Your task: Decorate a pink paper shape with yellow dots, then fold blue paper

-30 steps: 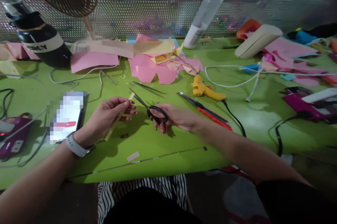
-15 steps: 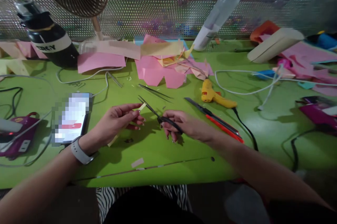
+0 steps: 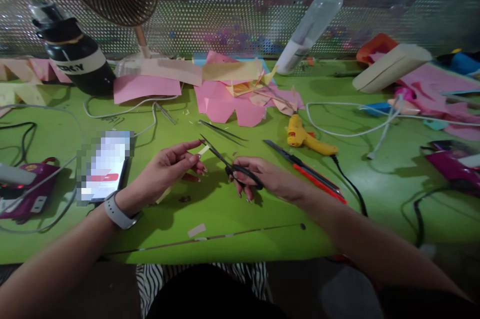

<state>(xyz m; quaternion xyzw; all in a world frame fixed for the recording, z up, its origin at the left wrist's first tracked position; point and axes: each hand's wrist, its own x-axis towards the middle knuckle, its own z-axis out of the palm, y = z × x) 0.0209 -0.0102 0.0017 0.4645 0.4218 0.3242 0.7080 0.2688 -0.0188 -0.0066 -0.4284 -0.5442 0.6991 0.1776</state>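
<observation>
Just left of black scissors (image 3: pixel 228 168), the left hand (image 3: pixel 170 165) pinches a pale yellow strip (image 3: pixel 203 150) near the blades, lower fingers loosely spread, while the right hand (image 3: pixel 264 173) curls its fingers around the handles above a green desk (image 3: pixel 243 216).

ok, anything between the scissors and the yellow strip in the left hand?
Nothing visible. The scissors, in the right hand, have their blades right by the end of the yellow strip that the left hand pinches; contact is unclear. The tweezers lie beyond the blades, not between.
</observation>
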